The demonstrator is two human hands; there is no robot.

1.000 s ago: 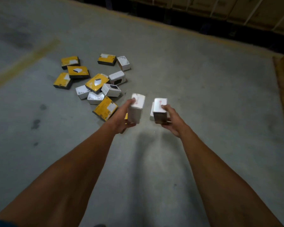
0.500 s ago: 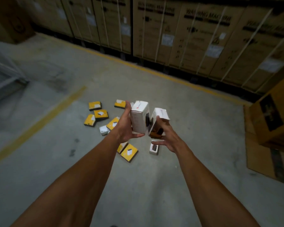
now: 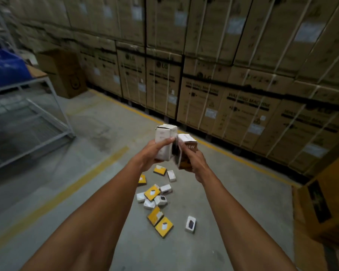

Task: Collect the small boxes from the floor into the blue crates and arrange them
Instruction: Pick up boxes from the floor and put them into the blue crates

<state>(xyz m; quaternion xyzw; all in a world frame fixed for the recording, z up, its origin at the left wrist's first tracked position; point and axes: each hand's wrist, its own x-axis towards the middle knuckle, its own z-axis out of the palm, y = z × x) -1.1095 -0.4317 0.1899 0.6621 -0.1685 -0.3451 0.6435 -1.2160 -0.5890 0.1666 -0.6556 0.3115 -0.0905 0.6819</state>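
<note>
Above the scattered pile, at chest height and centre of view, both hands carry picked-up stock. Left hand (image 3: pixel 152 155): fingers and thumb wrapped round an upright white box (image 3: pixel 164 142), thumb laid across its near face, so the carton stays vertical and cannot slip. Right hand (image 3: pixel 194 163): fingers curled about a white-and-brown box (image 3: pixel 186 151) marked "65W", tilted with its top leaning toward the other carton; a further flat piece appears between the two, but blur prevents telling what it is. The two boxes touch or nearly touch, apparently so both loads can be gathered into one compact bundle for carrying.

Remaining small boxes (image 3: pixel 157 198), yellow and white, lie on the concrete floor (image 3: pixel 106 241) below the hands, loosely clustered, with one white box (image 3: pixel 190 223) lying apart to the right. Judged from this, collection is only partly done.

Blue crate (image 3: pixel 4 69): a blurred blue shape at far left, resting on a grey metal rack (image 3: pixel 53 106), well apart from the pile; this is the likely destination, though its interior is hidden. Stacked cardboard cartons (image 3: pixel 223 94) marked "WASHING MACHINE" line the wall behind a yellow floor line (image 3: pixel 213 145).
</note>
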